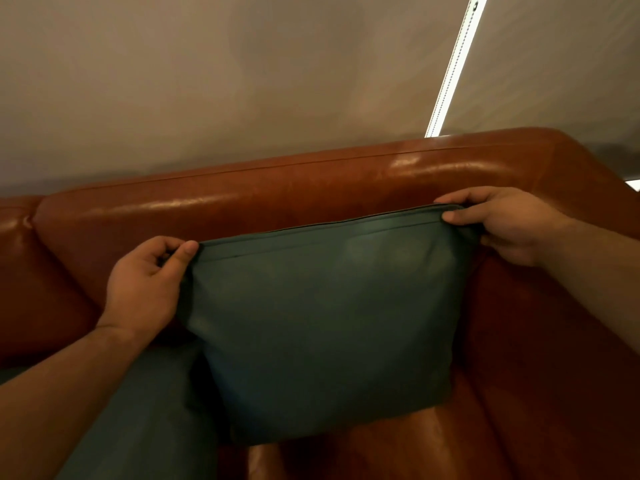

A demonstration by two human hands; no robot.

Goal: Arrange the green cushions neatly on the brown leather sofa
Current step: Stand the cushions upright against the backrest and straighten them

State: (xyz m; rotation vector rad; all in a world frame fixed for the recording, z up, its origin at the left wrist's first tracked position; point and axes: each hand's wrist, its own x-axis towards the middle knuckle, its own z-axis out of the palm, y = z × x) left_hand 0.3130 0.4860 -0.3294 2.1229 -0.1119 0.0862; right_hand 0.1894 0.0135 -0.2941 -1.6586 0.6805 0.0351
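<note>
L hand (143, 282) & R hand (509, 223) pinch green cushion (322, 323) top corners, on sofa (277, 199).

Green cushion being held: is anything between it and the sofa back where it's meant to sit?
Nothing visible. The left hand and right hand pinch the green cushion by its top corners; it stands against the sofa backrest. A second cushion lies to its left.

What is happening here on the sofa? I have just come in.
A person is standing a green cushion upright against the backrest of the brown leather sofa, near its right armrest. The left hand pinches the cushion's top left corner, and the right hand pinches its top right corner. A second green cushion lies on the seat to the left, partly under the left forearm.
</note>
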